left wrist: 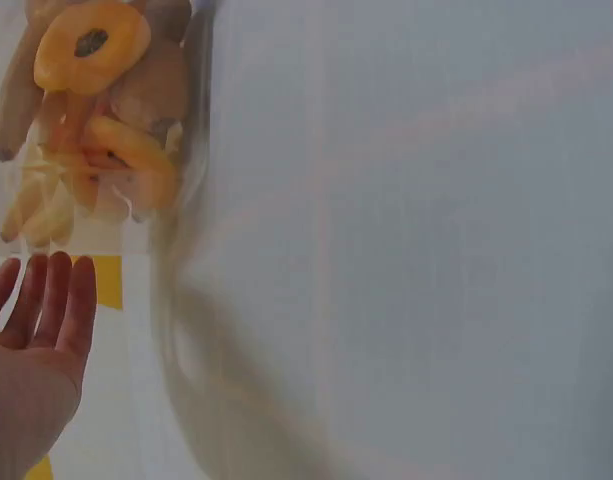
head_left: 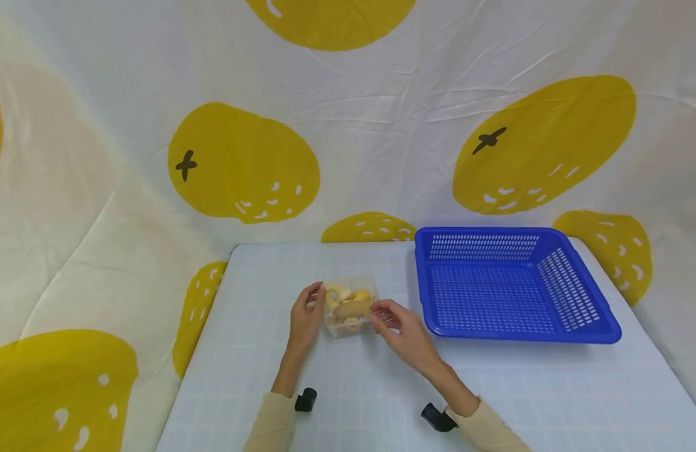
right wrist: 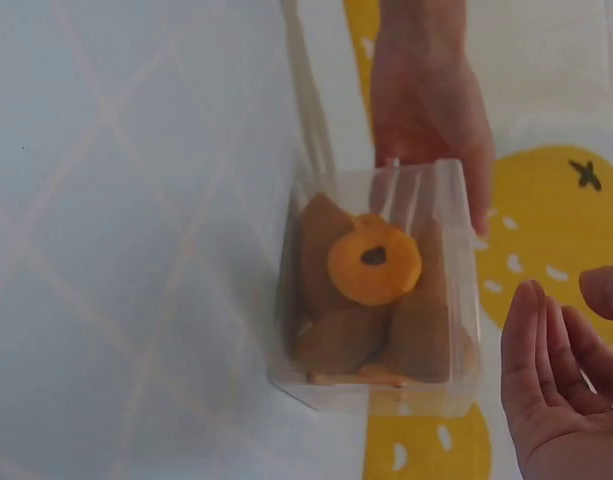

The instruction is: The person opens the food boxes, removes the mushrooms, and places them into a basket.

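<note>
A clear plastic box (head_left: 332,329) on the table holds several play-food-like pieces in yellow, orange and brown. Among them are a brown potato-shaped piece (head_left: 352,309) and a round orange piece (right wrist: 394,282) with a dark centre. At the box's left side is my left hand (head_left: 306,320), fingers extended against or very near the wall. On the opposite side, my right hand (head_left: 401,329) has its fingertips close to the wall, loosely bent. The right wrist view shows a gap between those fingers and the box, with nothing in them.
A blue perforated plastic basket (head_left: 489,301) stands on the right of the table (head_left: 359,402), close to my right hand. Behind and beside the table hangs a white cloth (head_left: 382,150) printed with large yellow fruits.
</note>
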`<move>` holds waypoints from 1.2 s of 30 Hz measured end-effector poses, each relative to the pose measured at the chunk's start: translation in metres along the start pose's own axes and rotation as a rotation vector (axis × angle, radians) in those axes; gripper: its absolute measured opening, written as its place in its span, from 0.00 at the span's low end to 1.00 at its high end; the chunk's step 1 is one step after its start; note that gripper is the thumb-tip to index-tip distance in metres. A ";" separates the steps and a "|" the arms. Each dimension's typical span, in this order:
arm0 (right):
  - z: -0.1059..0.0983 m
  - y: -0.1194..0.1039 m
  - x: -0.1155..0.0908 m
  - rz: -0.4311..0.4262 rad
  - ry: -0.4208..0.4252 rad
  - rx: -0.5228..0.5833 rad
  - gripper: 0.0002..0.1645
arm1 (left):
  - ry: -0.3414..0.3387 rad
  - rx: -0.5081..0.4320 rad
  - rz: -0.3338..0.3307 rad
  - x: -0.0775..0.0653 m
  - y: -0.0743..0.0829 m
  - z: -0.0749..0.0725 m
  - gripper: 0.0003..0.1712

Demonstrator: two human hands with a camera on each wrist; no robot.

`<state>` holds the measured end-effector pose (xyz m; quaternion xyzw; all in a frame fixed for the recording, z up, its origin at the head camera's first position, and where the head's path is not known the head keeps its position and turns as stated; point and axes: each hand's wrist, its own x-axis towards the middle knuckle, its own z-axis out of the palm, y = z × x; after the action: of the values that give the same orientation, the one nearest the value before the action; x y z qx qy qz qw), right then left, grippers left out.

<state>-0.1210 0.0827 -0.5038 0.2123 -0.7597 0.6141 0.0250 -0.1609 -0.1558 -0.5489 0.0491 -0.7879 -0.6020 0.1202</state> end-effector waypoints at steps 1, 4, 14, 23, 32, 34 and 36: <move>0.002 0.001 0.000 0.007 -0.006 0.008 0.14 | -0.031 0.000 0.006 0.000 -0.002 -0.003 0.23; 0.007 0.004 -0.001 0.044 -0.017 0.011 0.12 | -0.133 -0.012 0.038 -0.002 -0.006 -0.013 0.25; 0.020 0.010 -0.004 0.129 -0.063 0.048 0.10 | -0.430 -0.011 0.105 -0.006 -0.014 -0.034 0.52; 0.030 0.016 -0.009 0.218 -0.091 0.112 0.13 | -0.473 0.119 0.043 -0.007 -0.022 -0.033 0.64; 0.037 0.027 -0.008 0.273 -0.101 0.189 0.16 | -0.477 0.154 0.055 -0.002 -0.029 -0.027 0.71; 0.039 0.028 -0.008 0.303 -0.089 0.215 0.17 | -0.483 0.155 0.050 -0.002 -0.028 -0.026 0.71; 0.041 0.029 -0.007 0.333 -0.078 0.247 0.18 | -0.487 0.155 0.046 -0.002 -0.028 -0.025 0.71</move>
<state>-0.1154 0.0509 -0.5424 0.1092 -0.7038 0.6893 -0.1325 -0.1552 -0.1860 -0.5699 -0.1063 -0.8384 -0.5309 -0.0635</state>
